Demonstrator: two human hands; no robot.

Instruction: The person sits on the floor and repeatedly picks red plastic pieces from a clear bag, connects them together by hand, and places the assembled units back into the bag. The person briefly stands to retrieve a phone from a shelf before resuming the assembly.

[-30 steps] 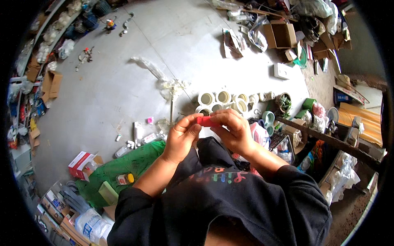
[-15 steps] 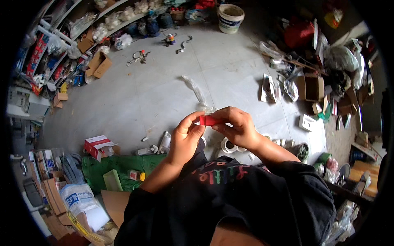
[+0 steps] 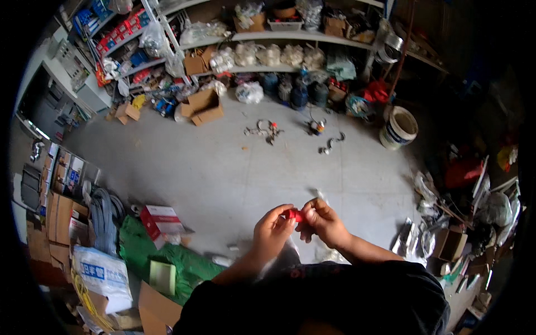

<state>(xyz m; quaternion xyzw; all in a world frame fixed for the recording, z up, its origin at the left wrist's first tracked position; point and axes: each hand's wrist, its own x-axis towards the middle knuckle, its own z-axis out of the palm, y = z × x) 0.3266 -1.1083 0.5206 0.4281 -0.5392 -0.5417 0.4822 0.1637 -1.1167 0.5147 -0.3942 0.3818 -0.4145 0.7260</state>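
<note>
— Two open containers stand out: what's in them?
— The cardboard box (image 3: 205, 106) and white bucket (image 3: 398, 127) look empty.
— And the hands?
— Left hand (image 3: 272, 231) and right hand (image 3: 322, 221) meet at chest height, fingertips pinched on a small red piece (image 3: 294, 214) between them.

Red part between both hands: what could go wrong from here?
1. The small red part is pinched only at the fingertips of the left hand and right hand, so it could slip.
2. If dropped, it might be hard to find among the clutter on the concrete floor.
</note>
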